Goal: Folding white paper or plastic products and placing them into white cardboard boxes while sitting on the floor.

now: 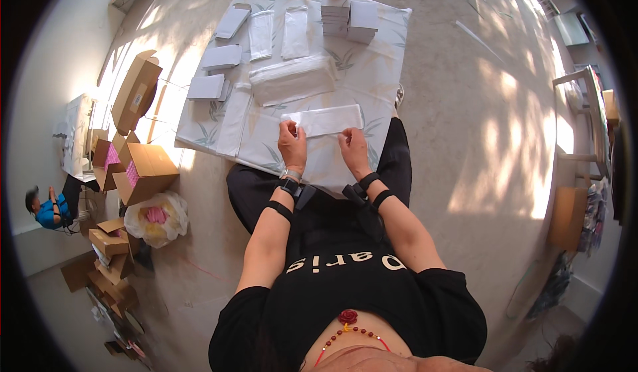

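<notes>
both hands pinch a flat white packet (323,119) at frame centre, left hand (292,145) and right hand (353,149) on its lower edge, wrists bent down; sheet (372,60) bare to the right, bag stack (292,78) just above.

Bare cloth (266,147) leftward — bag pile (292,80) ahead

cloth sheet (372,66) spread on floor | flat packet (323,119) near its front edge | bagged stack (292,78) behind that | small boxes (350,20) at back | cardboard cartons (136,153) off to left
</notes>
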A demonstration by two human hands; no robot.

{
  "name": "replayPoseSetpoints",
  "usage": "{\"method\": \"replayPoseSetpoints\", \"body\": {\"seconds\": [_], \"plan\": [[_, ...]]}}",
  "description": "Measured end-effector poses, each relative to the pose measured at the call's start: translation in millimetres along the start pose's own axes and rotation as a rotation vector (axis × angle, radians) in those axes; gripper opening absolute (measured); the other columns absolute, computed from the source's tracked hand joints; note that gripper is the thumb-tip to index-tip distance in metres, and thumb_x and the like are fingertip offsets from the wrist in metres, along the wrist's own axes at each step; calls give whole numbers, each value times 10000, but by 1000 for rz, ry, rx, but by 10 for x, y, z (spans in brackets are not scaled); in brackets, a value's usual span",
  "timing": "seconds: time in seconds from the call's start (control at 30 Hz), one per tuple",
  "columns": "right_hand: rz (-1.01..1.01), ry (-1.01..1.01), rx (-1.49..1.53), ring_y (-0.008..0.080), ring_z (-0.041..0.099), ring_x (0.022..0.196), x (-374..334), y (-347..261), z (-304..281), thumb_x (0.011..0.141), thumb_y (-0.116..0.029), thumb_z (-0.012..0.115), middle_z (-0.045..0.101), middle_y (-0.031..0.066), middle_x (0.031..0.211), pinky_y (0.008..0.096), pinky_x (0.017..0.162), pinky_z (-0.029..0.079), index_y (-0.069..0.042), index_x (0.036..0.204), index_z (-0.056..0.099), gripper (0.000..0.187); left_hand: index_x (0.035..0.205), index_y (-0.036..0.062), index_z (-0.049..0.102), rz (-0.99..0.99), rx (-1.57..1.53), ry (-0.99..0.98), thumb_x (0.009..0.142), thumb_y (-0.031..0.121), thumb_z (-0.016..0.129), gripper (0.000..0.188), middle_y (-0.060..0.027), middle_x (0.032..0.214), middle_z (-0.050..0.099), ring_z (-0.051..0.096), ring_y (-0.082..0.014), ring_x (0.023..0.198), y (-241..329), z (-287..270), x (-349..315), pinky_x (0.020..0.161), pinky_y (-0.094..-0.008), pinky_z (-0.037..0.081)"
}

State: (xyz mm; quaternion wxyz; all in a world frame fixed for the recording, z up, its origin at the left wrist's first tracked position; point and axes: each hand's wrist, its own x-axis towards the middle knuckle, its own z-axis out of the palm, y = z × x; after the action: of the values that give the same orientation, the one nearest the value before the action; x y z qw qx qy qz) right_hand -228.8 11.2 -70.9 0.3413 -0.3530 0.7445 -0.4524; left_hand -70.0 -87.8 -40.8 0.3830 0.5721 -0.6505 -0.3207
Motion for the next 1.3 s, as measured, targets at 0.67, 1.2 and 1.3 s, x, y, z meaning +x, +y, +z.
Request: {"method": "replayPoseSetpoints", "body": {"seconds": [0.67, 1.2, 1.3], "plan": [[303, -16, 1419, 288, 672, 1125, -223, 896, 122, 1012, -85, 637, 681, 142, 1239, 420, 1054, 532, 18, 1317, 558, 332, 1097, -1, 568, 22, -262, -44, 859, 79, 775, 325, -103, 1029, 655, 674, -182, 917, 250, -665, -1425, 786, -314, 586], [383, 24, 1320, 322, 689, 1081, -485, 811, -451, 971, -54, 641, 686, 166, 1201, 443, 1015, 557, 59, 1269, 557, 329, 1072, 14, 598, 41, -227, -12, 822, 131, 760, 321, -113, 963, 670, 676, -227, 868, 248, -640, -1708, 803, -358, 563], [356, 38, 1319, 327, 683, 1099, -424, 784, -564, 965, -47, 643, 682, 164, 1221, 445, 1028, 553, 51, 1286, 553, 347, 1077, 14, 601, 49, -248, -2, 820, 133, 759, 324, -115, 970, 673, 670, -232, 883, 284, -572, -1646, 821, -366, 551]]}}
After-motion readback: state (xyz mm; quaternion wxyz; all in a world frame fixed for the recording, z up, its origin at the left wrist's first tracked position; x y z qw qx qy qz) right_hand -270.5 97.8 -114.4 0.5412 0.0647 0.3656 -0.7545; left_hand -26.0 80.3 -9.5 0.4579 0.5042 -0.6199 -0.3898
